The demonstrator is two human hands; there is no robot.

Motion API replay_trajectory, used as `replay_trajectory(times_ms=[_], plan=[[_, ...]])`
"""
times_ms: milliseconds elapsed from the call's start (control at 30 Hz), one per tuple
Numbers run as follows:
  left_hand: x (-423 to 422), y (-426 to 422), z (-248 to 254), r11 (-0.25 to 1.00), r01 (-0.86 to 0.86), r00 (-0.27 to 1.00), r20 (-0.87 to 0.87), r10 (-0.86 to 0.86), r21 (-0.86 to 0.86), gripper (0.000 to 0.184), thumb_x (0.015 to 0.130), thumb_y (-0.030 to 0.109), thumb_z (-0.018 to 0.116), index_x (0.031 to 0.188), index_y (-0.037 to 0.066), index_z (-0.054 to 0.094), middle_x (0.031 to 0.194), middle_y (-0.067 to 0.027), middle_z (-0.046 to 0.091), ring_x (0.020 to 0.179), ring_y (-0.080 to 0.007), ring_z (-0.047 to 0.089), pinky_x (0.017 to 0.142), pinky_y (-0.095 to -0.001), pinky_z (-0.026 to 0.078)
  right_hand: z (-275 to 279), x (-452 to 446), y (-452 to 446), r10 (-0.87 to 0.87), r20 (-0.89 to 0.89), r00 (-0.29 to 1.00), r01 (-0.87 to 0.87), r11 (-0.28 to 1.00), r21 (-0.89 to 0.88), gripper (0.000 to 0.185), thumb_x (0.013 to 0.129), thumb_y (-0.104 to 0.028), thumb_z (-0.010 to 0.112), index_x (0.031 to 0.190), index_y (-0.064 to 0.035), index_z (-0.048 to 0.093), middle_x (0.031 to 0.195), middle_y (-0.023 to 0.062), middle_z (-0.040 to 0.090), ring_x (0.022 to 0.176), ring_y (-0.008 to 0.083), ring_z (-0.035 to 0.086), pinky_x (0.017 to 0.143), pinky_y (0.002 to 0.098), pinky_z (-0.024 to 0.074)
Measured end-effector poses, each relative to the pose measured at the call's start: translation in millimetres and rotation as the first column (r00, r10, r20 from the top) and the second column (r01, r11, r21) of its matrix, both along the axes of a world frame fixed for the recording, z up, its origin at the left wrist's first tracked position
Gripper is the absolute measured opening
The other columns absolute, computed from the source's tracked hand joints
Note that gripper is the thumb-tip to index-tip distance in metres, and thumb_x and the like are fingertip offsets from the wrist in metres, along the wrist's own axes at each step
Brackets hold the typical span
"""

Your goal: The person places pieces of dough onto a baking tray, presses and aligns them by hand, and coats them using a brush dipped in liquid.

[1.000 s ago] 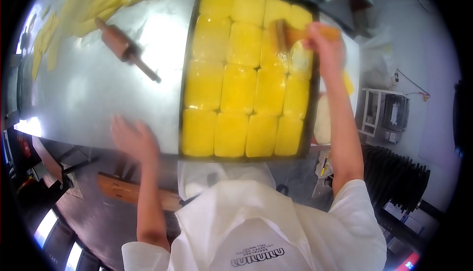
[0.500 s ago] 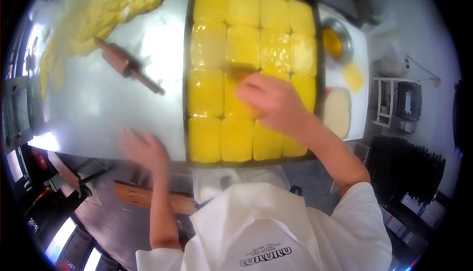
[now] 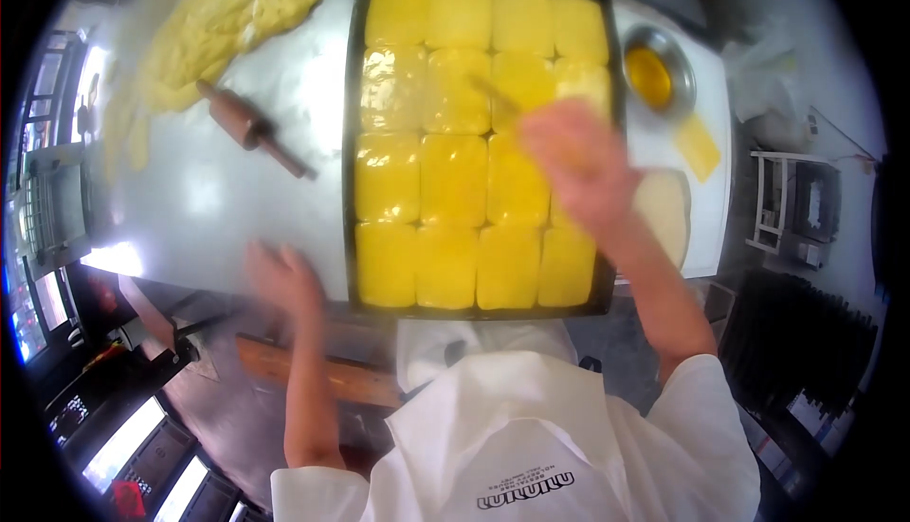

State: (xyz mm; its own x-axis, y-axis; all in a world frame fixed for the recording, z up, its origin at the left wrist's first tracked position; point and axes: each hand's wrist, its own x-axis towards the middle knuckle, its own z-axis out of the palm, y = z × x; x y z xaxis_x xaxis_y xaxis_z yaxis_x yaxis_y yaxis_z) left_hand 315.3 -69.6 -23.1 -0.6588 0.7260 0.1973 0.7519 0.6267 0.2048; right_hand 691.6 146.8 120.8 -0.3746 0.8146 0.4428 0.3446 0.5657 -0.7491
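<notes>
My right hand (image 3: 580, 157) is closed around a pastry brush (image 3: 495, 93), blurred by motion, over the right half of a dark baking tray (image 3: 482, 313). Flat yellow dough squares (image 3: 453, 179) fill that tray in rows, and several look wet and shiny. The hand covers part of the right-hand columns. My left hand (image 3: 284, 277) lies at the front edge of the metal table, left of the tray, with fingers apart and nothing in them. Right of the tray stands a metal bowl (image 3: 686, 74) holding yellow liquid (image 3: 648, 76).
A rolling pin (image 3: 248, 128) lies on the metal table (image 3: 204, 201), near a big mass of yellow dough (image 3: 237, 19). Beside the bowl are a yellow rectangular piece (image 3: 698, 147) and a pale oval piece (image 3: 664, 214) on a white board (image 3: 711, 214).
My right hand with the pastry brush has moved right and slightly up across the tray. The left hand stays at the table edge. The view has shifted slightly.
</notes>
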Motion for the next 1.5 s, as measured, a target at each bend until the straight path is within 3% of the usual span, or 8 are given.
replay_trajectory(times_ms=[33,100,167,500,700,767,1133,1500], plan=[[-0.6,-0.5,-0.3,1.000,0.000,1.000,-0.012,0.000,-0.010,0.063,0.104,0.031,0.051,0.154,-0.006,0.043,0.159,-0.0296,0.042,0.149,-0.0459,0.037,0.125,-0.0556,0.024,-3.1,25.9,19.8,-0.079,0.032,0.996,0.072,0.982,0.172,0.019,0.092,-0.002,0.072,0.110,-0.0077,0.073,0.101,0.0060,0.071,0.098,0.0241,0.069,0.087,0.0327,0.0537],[-0.5,0.2,1.7,0.998,-0.023,1.000,-0.006,0.023,-0.050,0.061,0.105,0.031,0.050,0.154,-0.006,0.043,0.160,-0.0289,0.042,0.149,-0.0462,0.037,0.125,-0.0554,0.024,32.1,72.1,44.1,-0.667,-0.283,0.689,0.431,0.691,-0.581,0.018,0.098,-0.014,0.073,0.112,-0.0028,0.073,0.101,0.0048,0.073,0.089,0.0138,0.070,0.087,0.0306,0.0552],[-4.0,0.4,-5.2,0.989,-0.074,0.997,-0.031,0.070,-0.127,0.059,0.107,0.033,0.048,0.153,-0.004,0.045,0.163,-0.0269,0.039,0.149,-0.0457,0.037,0.124,-0.0562,0.025,-10.9,147.5,82.9,-0.641,-0.481,0.599,0.404,0.760,-0.509,0.024,0.099,-0.015,0.072,0.114,0.0047,0.069,0.093,0.0098,0.072,0.078,0.0170,0.072,0.078,0.0271,0.0593],[-16.3,-9.2,-25.3,0.998,0.060,0.985,-0.163,-0.058,0.006,0.055,0.102,0.028,0.053,0.147,-0.005,0.050,0.155,-0.0250,0.049,0.144,-0.0431,0.043,0.121,-0.0507,0.031,-133.8,285.3,144.1,-0.835,-0.247,0.492,0.529,0.512,-0.677,0.028,0.096,-0.013,0.072,0.115,0.0057,0.065,0.099,0.0171,0.071,0.071,0.0208,0.075,0.064,0.0280,0.0637],[-12.4,-10.1,-22.3,0.991,0.055,0.956,-0.281,-0.087,-0.120,0.054,0.103,0.027,0.051,0.147,-0.002,0.050,0.155,-0.0232,0.048,0.143,-0.0429,0.044,0.120,-0.0500,0.033,-162.3,339.2,151.0,-0.706,-0.399,0.586,0.459,0.694,-0.555,0.030,0.096,-0.013,0.072,0.118,0.0062,0.065,0.096,0.0160,0.071,0.075,0.0238,0.075,0.071,0.0322,0.0657],[-10.6,-9.8,-18.3,0.987,0.060,0.958,-0.269,-0.099,-0.149,0.053,0.103,0.028,0.052,0.147,-0.002,0.050,0.155,-0.0225,0.049,0.143,-0.0423,0.044,0.120,-0.0499,0.033,-89.1,288.7,123.1,-0.856,-0.306,0.416,0.536,0.503,-0.678,0.030,0.098,-0.014,0.072,0.119,0.0061,0.064,0.097,0.0162,0.070,0.080,0.0247,0.074,0.076,0.0345,0.0651],[-4.5,-0.6,-12.7,0.999,-0.037,0.998,-0.041,0.037,-0.003,0.060,0.105,0.028,0.051,0.155,-0.004,0.042,0.160,-0.0262,0.043,0.149,-0.0426,0.037,0.125,-0.0519,0.025,-59.3,260.6,122.5,-0.664,-0.632,0.399,0.152,0.728,-0.668,0.022,0.099,-0.007,0.068,0.118,0.0033,0.067,0.116,0.0141,0.070,0.105,0.0270,0.071,0.092,0.0402,0.0603],[-8.8,2.6,-13.7,1.000,-0.013,0.992,-0.123,0.013,0.001,0.053,0.102,0.025,0.053,0.149,0.000,0.048,0.159,-0.0189,0.046,0.147,-0.0412,0.040,0.121,-0.0500,0.030,-87.9,-23.0,179.6,-0.535,-0.549,0.642,-0.129,0.630,-0.766,0.025,0.096,-0.012,0.073,0.116,0.0009,0.066,0.098,0.0127,0.072,0.073,0.0220,0.074,0.071,0.0313,0.0631]])
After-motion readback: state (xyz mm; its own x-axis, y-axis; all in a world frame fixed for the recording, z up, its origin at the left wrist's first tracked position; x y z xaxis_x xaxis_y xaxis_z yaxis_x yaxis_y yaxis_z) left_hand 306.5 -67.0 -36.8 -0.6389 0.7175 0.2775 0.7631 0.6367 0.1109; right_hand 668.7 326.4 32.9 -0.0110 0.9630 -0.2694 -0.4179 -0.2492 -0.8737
